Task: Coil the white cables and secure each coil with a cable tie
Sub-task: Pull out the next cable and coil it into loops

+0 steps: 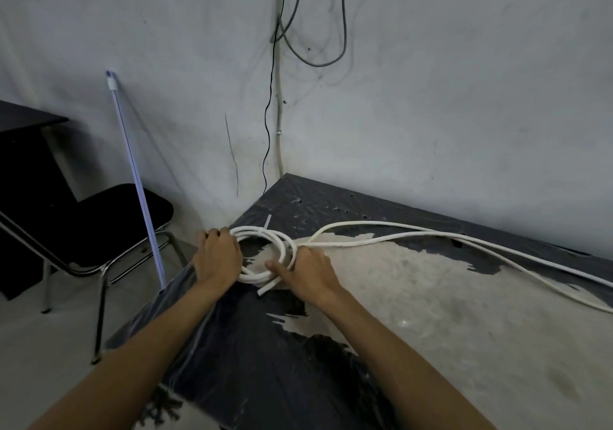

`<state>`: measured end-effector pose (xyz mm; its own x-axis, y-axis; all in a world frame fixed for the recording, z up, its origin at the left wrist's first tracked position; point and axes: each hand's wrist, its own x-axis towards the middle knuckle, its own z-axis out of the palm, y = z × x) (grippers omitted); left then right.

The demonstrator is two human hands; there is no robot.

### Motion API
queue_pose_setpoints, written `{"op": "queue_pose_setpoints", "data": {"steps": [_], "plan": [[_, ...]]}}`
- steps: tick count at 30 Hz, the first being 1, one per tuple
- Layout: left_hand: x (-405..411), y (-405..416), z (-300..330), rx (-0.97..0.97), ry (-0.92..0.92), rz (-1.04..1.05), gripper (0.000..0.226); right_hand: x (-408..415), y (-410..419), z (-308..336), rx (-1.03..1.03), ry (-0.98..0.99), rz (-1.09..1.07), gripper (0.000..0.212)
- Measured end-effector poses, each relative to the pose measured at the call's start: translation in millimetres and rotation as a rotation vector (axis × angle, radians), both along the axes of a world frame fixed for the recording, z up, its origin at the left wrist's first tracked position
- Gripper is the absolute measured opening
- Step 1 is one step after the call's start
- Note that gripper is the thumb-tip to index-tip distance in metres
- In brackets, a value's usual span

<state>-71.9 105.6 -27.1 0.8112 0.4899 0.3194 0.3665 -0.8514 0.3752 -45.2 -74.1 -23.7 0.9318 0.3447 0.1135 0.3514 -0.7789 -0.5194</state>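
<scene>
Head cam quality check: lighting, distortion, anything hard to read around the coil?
Head view: dim, flat light, no glare; wide-angle bend curves the wall corner and table edges. Coil reads clearly against the dark tabletop, but its loops are partly hidden under the left hand and right hand. Forearms are soft near the frame's bottom.

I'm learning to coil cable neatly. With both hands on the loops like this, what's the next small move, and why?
Probably draw in another loop: the right hand grips where the loose cable trails off the coil, the left hand grips the coil's far side, and much cable lies uncoiled across the table.
</scene>
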Motion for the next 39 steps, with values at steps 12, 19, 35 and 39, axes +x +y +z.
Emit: {"op": "queue_pose_setpoints", "data": {"steps": [12,19,35,39], "plan": [[12,-26,43,0.521,0.105,-0.105,0.015,45,-56,10,-0.165,-0.215,-0.120,0.035],[22,-64,44,0.506,-0.067,-0.409,0.020,71,-101,-4,-0.491,-0.274,-0.011,0.033],[19,-128,87,-0.473,-0.534,-0.539,0.012,49,-164,54,-0.347,-0.783,-0.048,0.029],[11,-166,112,-0.876,-0.522,-0.686,0.027,34,-177,78,-0.180,-0.836,-0.078,0.026]]}}
